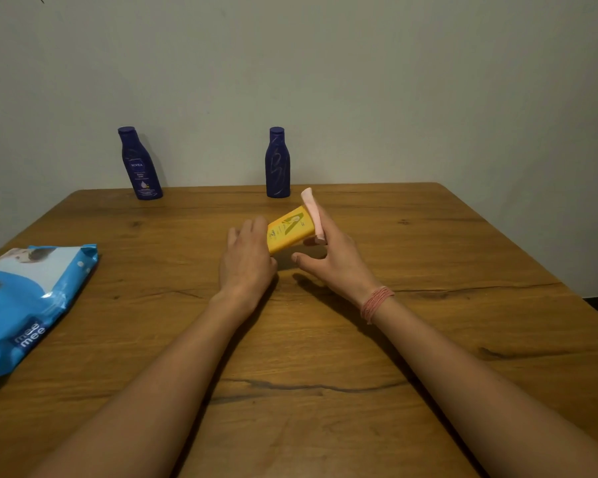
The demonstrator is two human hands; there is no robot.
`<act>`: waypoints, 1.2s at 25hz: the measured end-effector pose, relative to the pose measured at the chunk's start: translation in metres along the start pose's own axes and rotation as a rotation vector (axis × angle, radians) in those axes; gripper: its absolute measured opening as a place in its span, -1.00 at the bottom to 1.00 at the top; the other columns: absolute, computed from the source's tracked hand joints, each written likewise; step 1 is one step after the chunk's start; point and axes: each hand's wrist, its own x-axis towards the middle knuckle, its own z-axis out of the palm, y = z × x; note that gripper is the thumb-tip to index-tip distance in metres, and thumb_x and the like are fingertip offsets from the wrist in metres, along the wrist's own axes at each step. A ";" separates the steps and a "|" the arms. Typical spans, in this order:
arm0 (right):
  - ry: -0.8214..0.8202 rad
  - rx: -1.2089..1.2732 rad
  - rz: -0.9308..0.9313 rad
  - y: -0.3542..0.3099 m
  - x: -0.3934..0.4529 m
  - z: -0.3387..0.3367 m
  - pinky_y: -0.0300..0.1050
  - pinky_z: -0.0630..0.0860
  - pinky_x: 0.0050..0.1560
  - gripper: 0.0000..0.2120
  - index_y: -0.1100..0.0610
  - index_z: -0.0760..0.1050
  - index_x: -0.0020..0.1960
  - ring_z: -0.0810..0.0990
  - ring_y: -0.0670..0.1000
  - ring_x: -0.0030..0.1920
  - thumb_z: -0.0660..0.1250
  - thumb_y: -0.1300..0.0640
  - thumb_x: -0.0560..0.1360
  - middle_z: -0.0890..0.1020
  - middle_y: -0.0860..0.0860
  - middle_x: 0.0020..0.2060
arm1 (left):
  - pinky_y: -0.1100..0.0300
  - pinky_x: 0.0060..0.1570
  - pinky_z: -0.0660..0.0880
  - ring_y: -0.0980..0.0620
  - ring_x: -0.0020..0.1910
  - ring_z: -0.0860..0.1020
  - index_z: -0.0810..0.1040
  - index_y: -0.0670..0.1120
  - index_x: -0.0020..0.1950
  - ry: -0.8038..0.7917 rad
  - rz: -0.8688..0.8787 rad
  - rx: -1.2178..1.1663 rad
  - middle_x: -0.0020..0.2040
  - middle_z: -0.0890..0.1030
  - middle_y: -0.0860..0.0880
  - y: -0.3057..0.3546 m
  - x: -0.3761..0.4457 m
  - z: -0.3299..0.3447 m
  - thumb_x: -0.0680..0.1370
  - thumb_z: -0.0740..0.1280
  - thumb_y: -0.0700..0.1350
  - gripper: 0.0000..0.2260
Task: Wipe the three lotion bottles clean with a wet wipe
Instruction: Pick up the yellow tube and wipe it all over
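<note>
Forearms reach over grained wood table [325, 426]. Left hand [247, 260] grips yellow bottle [290, 231] by its base, tilted above mid-table; right hand [332, 257] touches its pink cap [312, 212], fingers straight. Likely light, rigid, slick plastic; hold the flat body. Two blue bottles [140, 163] [277, 163] stand at the back edge; soft wipes pack [28, 305] left.
</note>
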 end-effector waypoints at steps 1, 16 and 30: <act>0.012 0.004 0.011 0.001 0.000 -0.002 -0.44 0.39 0.03 -0.06 -0.03 -0.06 0.58 0.42 -0.16 0.22 0.48 0.15 0.43 0.44 -0.01 0.36 | 0.18 0.02 0.39 -0.03 0.22 0.39 0.38 -0.06 0.30 -0.011 0.022 -0.007 0.24 0.47 -0.06 0.003 -0.001 0.002 0.53 0.38 -0.21 -0.62; 0.036 -0.046 -0.199 -0.019 -0.009 0.011 -0.16 0.46 0.25 -0.32 0.01 0.00 0.58 0.38 -0.03 0.39 0.26 -0.01 0.58 0.26 0.00 0.51 | 0.18 -0.10 0.52 0.05 -0.03 0.53 0.38 -0.08 0.25 -0.021 -0.108 -0.447 0.07 0.52 -0.04 -0.002 0.010 -0.001 0.55 0.39 -0.16 -0.67; 0.254 0.176 -0.029 -0.005 -0.001 -0.002 -0.13 0.56 0.12 -0.57 -0.04 0.45 0.32 0.46 -0.24 0.20 0.40 -0.05 0.48 0.45 -0.14 0.36 | -0.09 0.16 0.57 -0.16 0.16 0.60 0.33 -0.05 0.43 -0.691 -0.008 -1.191 0.24 0.55 -0.20 0.012 0.001 -0.001 0.53 0.33 -0.10 -0.53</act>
